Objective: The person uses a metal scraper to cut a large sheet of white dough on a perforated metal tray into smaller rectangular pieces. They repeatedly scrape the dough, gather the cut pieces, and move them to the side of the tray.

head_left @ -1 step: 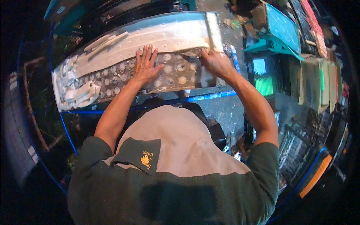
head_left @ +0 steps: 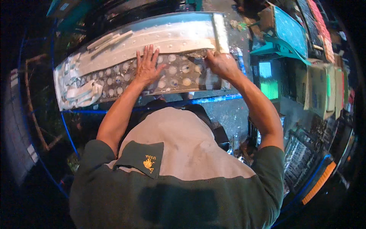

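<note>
Currently: long curved grey metal panel with rows of round dimples (head_left: 114, 82) lies across a blue tubular frame (head_left: 213, 99), spanning most of the upper view. Upper half of the panel is covered by a whitish peeling protective film (head_left: 167, 36); lower half is bare, dimples exposed. Crumpled strips of the same film (head_left: 78, 93) sit bunched at the panel's left end. Stacked cardboard boxes and teal sheets (head_left: 305, 76) stand well off to the right. Left hand (head_left: 146, 68) is flat on the bare dimpled area, fingers spread, gripping nothing. Right hand (head_left: 221, 65) is closed, pinching the torn film edge near the panel's right end.
</note>
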A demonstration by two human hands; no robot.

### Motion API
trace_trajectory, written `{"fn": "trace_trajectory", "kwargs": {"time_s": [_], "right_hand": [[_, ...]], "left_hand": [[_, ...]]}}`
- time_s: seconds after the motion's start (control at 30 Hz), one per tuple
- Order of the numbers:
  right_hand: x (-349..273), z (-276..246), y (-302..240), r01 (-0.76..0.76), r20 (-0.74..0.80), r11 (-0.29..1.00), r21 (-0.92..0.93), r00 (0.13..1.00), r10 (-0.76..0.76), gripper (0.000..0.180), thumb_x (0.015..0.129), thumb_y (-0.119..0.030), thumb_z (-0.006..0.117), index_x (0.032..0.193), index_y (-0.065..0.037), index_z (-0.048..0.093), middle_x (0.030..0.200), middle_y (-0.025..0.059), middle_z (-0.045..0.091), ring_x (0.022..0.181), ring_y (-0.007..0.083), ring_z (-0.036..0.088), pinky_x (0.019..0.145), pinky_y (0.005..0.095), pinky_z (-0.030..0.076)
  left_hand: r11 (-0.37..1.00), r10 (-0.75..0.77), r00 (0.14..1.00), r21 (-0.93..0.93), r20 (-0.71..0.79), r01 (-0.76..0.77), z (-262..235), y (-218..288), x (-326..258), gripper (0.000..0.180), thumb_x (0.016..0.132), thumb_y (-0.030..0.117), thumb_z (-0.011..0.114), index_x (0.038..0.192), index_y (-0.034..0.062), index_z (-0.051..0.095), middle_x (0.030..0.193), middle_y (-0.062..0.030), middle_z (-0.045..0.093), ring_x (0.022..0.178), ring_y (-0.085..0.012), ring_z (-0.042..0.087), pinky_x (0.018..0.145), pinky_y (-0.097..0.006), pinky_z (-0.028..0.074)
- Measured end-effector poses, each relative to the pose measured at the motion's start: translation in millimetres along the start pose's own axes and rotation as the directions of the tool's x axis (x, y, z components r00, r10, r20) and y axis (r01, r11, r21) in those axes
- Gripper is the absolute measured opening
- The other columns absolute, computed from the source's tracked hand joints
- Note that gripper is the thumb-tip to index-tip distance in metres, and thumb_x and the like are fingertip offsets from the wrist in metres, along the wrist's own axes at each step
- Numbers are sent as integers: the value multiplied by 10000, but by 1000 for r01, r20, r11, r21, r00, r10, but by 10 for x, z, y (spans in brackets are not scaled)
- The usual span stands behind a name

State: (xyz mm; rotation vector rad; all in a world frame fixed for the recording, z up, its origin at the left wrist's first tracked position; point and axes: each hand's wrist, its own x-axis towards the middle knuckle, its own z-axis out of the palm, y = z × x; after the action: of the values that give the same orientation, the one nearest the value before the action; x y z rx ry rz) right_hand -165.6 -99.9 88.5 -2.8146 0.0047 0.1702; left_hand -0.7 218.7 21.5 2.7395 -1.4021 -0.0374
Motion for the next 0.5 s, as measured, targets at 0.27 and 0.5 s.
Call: {"fn": "trace_trajectory", "kwargs": {"time_s": [0.27,0.5], "right_hand": [[586,401,-189,307,-73,951,-37,948,-309,266,938,-157,569,1108,47,582,770,219,677,674,418,689,572,524,549],[836,866,-893,252,-148,967,-33,956,-254,402,858,-104,590,1249,-16,559,1002,212,673,830,350,694,650,467,566]], "left_hand": [[931,-330,943,153,-37,332,-31,-464,-470,794,1005,586,493,1594,79,330,1656,-232,267,1549,-405,202,1233,-632,85],[937,-348,936,12,-42,349,-22,-659,-688,780,1015,565,494,1602,87,304,1666,-227,228,1549,-389,211,1246,-600,115]]}}
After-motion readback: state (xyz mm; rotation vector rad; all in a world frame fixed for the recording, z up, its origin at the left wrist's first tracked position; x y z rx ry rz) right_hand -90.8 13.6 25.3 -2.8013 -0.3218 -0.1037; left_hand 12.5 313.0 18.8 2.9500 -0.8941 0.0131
